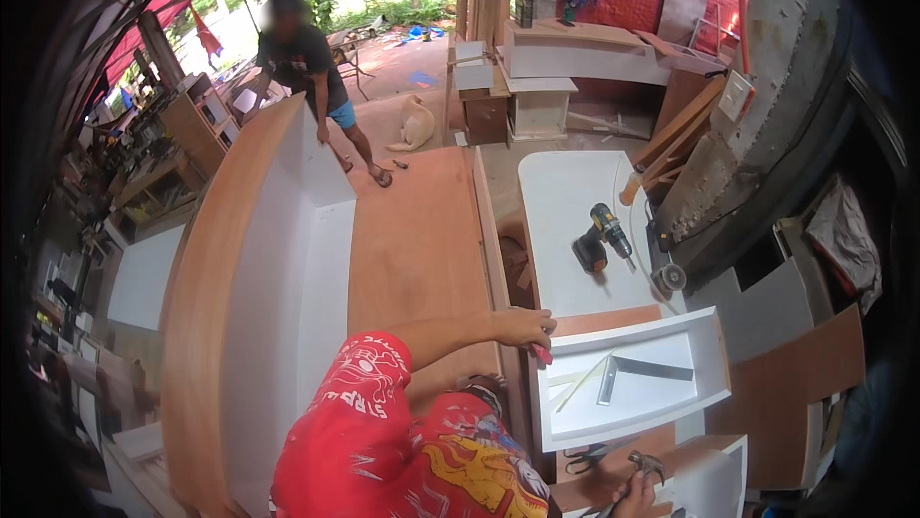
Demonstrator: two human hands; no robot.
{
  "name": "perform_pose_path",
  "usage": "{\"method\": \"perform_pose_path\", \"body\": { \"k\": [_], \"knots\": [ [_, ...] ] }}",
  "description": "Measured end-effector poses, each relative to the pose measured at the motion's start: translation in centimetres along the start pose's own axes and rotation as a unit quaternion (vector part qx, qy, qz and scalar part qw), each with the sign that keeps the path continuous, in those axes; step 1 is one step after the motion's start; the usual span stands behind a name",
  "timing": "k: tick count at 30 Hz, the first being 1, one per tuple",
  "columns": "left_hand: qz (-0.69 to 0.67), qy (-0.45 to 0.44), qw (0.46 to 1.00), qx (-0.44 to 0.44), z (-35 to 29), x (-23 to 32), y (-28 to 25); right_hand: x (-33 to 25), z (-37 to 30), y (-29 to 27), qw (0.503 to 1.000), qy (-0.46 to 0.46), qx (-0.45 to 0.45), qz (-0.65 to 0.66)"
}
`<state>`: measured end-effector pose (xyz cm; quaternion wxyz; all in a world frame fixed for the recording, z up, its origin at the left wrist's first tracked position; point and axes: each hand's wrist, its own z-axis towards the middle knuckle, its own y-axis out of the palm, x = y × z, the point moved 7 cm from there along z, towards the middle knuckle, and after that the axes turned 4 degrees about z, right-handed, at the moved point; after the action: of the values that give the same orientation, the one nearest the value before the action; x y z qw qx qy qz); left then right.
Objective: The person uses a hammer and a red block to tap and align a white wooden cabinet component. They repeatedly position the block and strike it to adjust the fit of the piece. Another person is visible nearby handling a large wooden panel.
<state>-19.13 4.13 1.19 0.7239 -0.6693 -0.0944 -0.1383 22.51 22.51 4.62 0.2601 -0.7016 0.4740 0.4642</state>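
My left hand [525, 328] reaches across to the left rim of a white drawer-like box [714, 360]. Its fingers are closed round a small pinkish-red thing [541, 354], whose kind I cannot make out. Inside the box lie a metal try square [652, 368] and a thin pale strip [580, 386]. At the lower edge, my right hand [632, 497] grips a claw hammer [646, 464], head up, over a second white box [733, 480]. Dark-handled scissors or pliers [586, 458] lie just left of the hammer.
On the white table [561, 192] lie a cordless drill [606, 236] and an angle grinder [669, 277]. To the left stands a long wood-and-white cabinet [230, 259], held at its far end by another person [302, 68]. A dog [415, 125] lies on the floor beyond.
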Motion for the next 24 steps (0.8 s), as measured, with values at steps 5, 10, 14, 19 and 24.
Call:
{"method": "perform_pose_path", "body": {
  "k": [5, 10, 14, 19, 24],
  "knots": [
    [-0.024, -0.038, 0.999, -0.001, -0.4, -1.1, 1.6, 0.4, 1.7, -0.7, 0.996, -0.025, -0.084, -0.028],
    [-0.085, -0.163, 0.983, -0.017, 0.3, 0.2, 0.2, 1.2, 2.1, -1.3, 0.995, 0.013, -0.089, -0.043],
    [-0.197, -0.275, 0.936, 0.101, -1.9, -1.9, 1.7, 4.2, 4.9, -3.1, 0.990, -0.007, -0.139, -0.005],
    [-0.334, -0.416, 0.832, 0.150, -4.3, -4.5, 6.9, 0.8, 2.4, -0.2, 0.985, -0.049, -0.151, -0.063],
    [-0.347, -0.543, 0.717, 0.267, -8.1, -2.8, 0.3, -1.7, 3.4, 3.6, 0.978, -0.051, -0.182, -0.087]
  ]
}}
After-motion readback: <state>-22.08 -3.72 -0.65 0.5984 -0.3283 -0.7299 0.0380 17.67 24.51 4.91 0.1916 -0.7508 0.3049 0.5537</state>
